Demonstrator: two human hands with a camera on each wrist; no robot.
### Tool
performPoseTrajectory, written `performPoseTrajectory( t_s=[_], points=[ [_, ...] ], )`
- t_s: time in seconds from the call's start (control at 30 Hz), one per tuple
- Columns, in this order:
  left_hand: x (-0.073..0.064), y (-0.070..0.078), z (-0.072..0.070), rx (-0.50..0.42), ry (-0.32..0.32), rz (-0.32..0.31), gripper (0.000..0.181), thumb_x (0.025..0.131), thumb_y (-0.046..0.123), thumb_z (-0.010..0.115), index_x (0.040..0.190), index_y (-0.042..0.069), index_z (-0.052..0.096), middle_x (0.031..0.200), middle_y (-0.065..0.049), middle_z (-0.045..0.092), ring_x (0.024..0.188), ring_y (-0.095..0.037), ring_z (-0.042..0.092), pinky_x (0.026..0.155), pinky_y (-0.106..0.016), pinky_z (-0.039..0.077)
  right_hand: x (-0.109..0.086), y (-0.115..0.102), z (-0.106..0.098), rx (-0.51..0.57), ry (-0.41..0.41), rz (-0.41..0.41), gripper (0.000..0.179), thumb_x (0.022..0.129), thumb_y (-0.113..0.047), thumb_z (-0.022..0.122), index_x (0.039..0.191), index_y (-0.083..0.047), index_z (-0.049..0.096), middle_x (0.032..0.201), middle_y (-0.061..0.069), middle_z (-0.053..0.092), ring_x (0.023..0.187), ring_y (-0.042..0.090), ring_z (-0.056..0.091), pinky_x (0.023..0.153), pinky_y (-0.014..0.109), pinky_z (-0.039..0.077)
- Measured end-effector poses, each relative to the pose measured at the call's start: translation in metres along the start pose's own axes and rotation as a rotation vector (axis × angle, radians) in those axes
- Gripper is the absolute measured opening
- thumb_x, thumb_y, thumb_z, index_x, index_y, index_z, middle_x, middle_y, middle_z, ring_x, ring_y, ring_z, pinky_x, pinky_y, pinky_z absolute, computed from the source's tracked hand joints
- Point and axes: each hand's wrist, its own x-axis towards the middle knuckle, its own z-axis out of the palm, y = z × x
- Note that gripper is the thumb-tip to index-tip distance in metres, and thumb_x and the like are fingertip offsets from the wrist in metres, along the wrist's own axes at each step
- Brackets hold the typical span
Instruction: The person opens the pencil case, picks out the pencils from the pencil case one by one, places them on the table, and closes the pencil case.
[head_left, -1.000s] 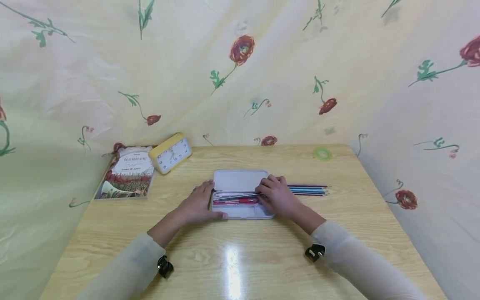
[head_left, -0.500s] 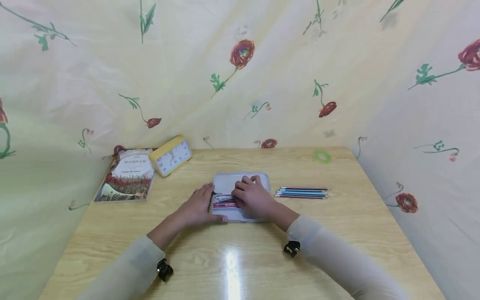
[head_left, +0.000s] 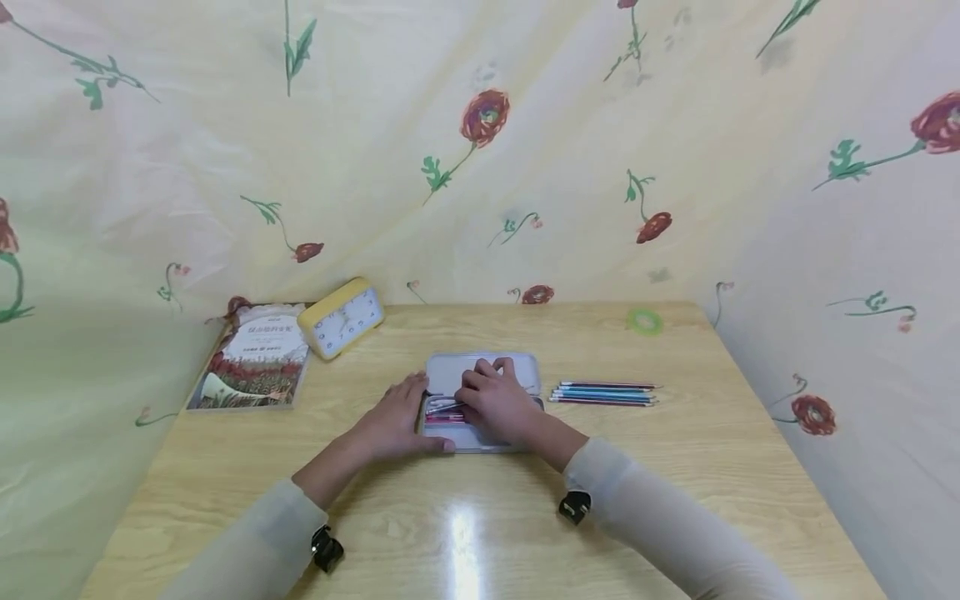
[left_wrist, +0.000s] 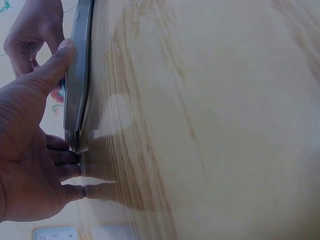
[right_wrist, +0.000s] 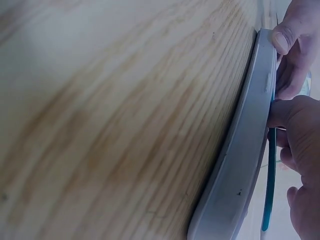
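Note:
A flat, light-grey pencil case (head_left: 519, 373) lies with its lid folded back on the table in the head view. Red pens (head_left: 447, 419) show in its tray, partly covered by my right hand. My right hand (head_left: 497, 405) is over the tray and pinches a teal pencil (right_wrist: 271, 182), whose white end sticks out to the right in the right wrist view. Along the case's left end my left hand (head_left: 390, 423) rests with its fingers fairly straight. Its thumb (left_wrist: 59, 61) touches the front rim, while the fingertips meet the table beside the case.
Several pencils (head_left: 603, 393) lie in a row to the right of the case. At the back left are a book (head_left: 258, 354) and a yellow clock (head_left: 343, 318). A green tape roll (head_left: 645, 322) lies at the back right, near the draped flowered cloth (head_left: 585, 150).
My right hand has moved left over the tray with the pencil, uncovering the left ends of the pencil row. My left hand has kept its place at the case. The head view has tilted up slightly.

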Motion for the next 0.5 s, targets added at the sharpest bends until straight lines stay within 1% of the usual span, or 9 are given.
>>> performPoseTrajectory(
  t_s=[0.27, 0.5],
  points=[
    [0.001, 0.000, -0.001, 0.017, -0.001, 0.010, 0.135, 0.085, 0.076, 0.083, 0.176, 0.001, 0.018, 0.185, -0.021, 0.019, 0.172, -0.043, 0.020, 0.138, -0.062, 0.028, -0.006, 0.005, -0.002, -0.006, 0.001, 0.044, 0.014, 0.104, -0.027, 0.079, 0.117, -0.022, 0.084, 0.112, -0.005, 0.070, 0.108, 0.019, 0.055, 0.104, 0.056, 0.048],
    [-0.001, -0.002, 0.000, 0.016, 0.001, 0.021, 0.133, 0.086, 0.074, 0.084, 0.174, -0.003, 0.020, 0.184, -0.023, 0.020, 0.172, -0.044, 0.020, 0.140, -0.059, 0.023, -0.015, 0.013, -0.007, -0.040, 0.039, 0.033, 0.012, 0.104, -0.025, 0.080, 0.114, -0.020, 0.085, 0.110, -0.003, 0.071, 0.105, 0.021, 0.055, 0.101, 0.056, 0.048]
  ],
)
